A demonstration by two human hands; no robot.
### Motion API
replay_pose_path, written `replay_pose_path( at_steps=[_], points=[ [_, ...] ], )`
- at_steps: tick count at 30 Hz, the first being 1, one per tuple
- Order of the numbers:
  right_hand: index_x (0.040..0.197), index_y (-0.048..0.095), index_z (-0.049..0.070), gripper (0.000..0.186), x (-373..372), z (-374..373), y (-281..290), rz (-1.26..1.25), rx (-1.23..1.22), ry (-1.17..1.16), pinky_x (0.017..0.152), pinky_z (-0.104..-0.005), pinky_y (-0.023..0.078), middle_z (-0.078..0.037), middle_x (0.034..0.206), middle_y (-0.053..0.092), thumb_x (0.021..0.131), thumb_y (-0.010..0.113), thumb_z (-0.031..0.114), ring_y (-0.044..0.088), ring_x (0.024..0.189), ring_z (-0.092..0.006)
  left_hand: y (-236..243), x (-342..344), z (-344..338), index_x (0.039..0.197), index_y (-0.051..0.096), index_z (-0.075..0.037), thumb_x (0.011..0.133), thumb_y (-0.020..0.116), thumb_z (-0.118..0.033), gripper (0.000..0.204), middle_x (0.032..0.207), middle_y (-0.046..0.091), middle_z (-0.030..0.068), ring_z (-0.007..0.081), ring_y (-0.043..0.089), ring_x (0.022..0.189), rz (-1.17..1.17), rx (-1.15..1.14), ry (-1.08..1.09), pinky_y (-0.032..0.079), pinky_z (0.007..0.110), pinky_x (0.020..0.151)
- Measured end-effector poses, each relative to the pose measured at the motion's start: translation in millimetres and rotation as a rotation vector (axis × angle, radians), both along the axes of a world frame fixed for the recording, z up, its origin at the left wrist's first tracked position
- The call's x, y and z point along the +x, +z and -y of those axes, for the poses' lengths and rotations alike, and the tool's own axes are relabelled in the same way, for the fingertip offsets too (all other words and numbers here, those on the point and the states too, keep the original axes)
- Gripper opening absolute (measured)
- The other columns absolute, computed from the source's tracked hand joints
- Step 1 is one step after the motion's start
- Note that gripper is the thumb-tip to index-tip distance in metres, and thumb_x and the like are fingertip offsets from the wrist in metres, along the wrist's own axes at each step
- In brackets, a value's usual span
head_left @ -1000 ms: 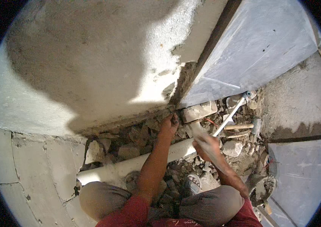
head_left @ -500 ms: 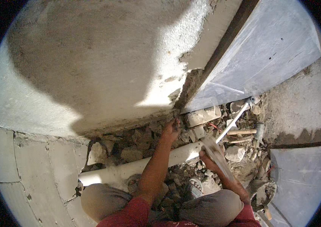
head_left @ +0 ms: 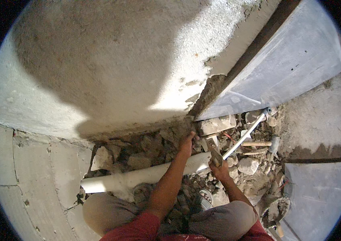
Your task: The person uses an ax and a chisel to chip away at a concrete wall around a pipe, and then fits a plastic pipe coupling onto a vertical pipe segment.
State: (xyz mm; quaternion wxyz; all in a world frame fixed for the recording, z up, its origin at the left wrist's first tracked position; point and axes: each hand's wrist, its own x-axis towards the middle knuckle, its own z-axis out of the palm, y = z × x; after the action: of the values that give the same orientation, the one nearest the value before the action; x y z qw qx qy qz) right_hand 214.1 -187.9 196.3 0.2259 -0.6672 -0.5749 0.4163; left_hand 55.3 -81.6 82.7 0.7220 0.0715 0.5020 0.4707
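My left hand [head_left: 186, 144] is closed by the foot of the plastered wall, beyond the thick white pipe [head_left: 146, 176]. What its fingers hold is too small and dark to make out. My right hand [head_left: 220, 172] is wrapped round a worn, brownish bar-shaped tool [head_left: 214, 154] just to the right of that pipe's far end. The tool tilts up and left toward my left hand, the two hands apart. A pale, boxy piece [head_left: 211, 141] lies partly hidden behind the tool. From beside the tool, a thin white pipe [head_left: 245, 136] slants away to the right.
A hammer [head_left: 274, 143] with a wooden handle lies on rubble at the right. A pale stone block [head_left: 218, 124] sits against the blue-grey panel [head_left: 283, 60]. The plastered wall [head_left: 110, 68] rises in front; pale blocks [head_left: 38, 168] stand left. My sandalled foot [head_left: 206, 197] rests among stones.
The tool in my right hand was blurred and pointed down along my forearm; now it tilts up and left. My left hand has shifted slightly right and down in the picture.
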Motion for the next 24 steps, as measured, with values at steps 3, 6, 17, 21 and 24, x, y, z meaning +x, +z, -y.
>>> replay_pose_path(
  at_steps=[3, 6, 17, 21, 24],
  points=[
    [0.088, 0.056, 0.003, 0.024, 1.1, 3.1, 4.5, 0.026, 0.008, -0.053, 0.065, -0.0368, 0.047, -0.012, 0.077, 0.060, 0.076, 0.063, 0.022, 0.059, 0.071, -0.0235, 31.3, 3.3, -5.5, 0.100, 0.056, -0.005, 0.082, 0.060, -0.032, 0.033, 0.082, 0.063, 0.0086, 0.0141, 0.048, 0.056, -0.001, 0.132, 0.018, 0.041, 0.030, 0.052],
    [0.092, 0.055, 0.004, 0.025, -3.2, 8.5, 10.0, -0.024, 0.074, -0.051, 0.064, -0.0387, 0.048, -0.015, 0.080, 0.062, 0.076, 0.063, 0.020, 0.062, 0.073, -0.0275, 38.6, 0.4, -8.8, 0.099, 0.056, -0.006, 0.083, 0.059, -0.030, 0.029, 0.080, 0.063, 0.0078, 0.0128, 0.046, 0.054, 0.055, 0.133, 0.038, 0.040, 0.028, 0.050],
    [0.094, 0.054, 0.004, 0.027, 19.0, 7.4, 5.6, -0.429, 0.234, -0.104, 0.071, -0.0344, 0.044, -0.011, 0.085, 0.056, 0.081, 0.057, 0.027, 0.054, 0.079, -0.0226, 26.5, 25.2, -37.8, 0.104, 0.051, -0.014, 0.086, 0.055, -0.022, 0.020, 0.089, 0.057, 0.0037, 0.0169, 0.055, 0.073, 0.242, -0.033, 0.103, 0.043, 0.027, 0.058],
    [0.106, 0.054, 0.005, 0.033, -5.9, -0.1, -14.5, 0.132, -0.112, -0.003, 0.066, -0.0403, 0.045, -0.018, 0.081, 0.058, 0.080, 0.056, 0.026, 0.058, 0.076, -0.0284, 12.6, 35.8, -33.3, 0.095, 0.053, -0.009, 0.088, 0.051, -0.018, 0.012, 0.081, 0.056, 0.0039, 0.0153, 0.051, 0.069, 0.295, 0.051, 0.101, 0.042, 0.027, 0.058],
    [0.090, 0.055, 0.002, 0.028, -4.0, -2.7, 22.3, 0.025, -0.112, -0.161, 0.058, -0.0326, 0.045, -0.008, 0.070, 0.058, 0.076, 0.062, 0.025, 0.053, 0.061, -0.0155, 58.9, 34.9, -28.4, 0.086, 0.055, -0.004, 0.090, 0.048, -0.016, 0.014, 0.078, 0.056, 0.0051, 0.0146, 0.050, 0.068, 0.315, -0.112, 0.256, 0.041, 0.029, 0.057]
  ],
)
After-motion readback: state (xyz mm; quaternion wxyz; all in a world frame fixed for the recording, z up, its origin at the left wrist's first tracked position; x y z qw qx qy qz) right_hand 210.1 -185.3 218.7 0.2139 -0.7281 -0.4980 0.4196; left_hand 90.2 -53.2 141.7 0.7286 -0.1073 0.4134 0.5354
